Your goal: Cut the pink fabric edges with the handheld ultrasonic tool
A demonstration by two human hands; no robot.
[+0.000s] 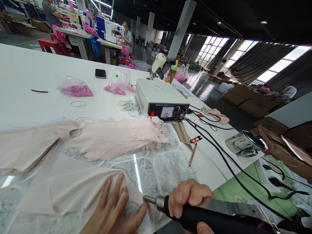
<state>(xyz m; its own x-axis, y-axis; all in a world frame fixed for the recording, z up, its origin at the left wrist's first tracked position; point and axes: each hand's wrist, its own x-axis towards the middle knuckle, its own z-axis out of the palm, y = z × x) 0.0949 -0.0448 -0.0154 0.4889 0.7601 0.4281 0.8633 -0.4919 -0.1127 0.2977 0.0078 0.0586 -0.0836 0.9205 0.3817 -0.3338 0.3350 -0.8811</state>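
Note:
My left hand [114, 209] lies flat with fingers spread on a pale pink fabric piece [73, 187] at the near edge of the table. My right hand [188, 198] is wrapped round the black handle of a handheld welding tool [219, 216]. Its metal tip [149, 199] touches the fabric's corner just right of my left fingers. A black cable [219, 152] runs from the tool side to a white control box [161, 99] with a dial and a red light. More pink fabric pieces [117, 136] lie stacked behind.
Bags of pink rings [75, 88] and loose white rings [128, 105] sit on the white table, with a phone [100, 73], small red snips [196, 139] and a steel pot [245, 143] to the right. People work at sewing machines [110, 31] in the background.

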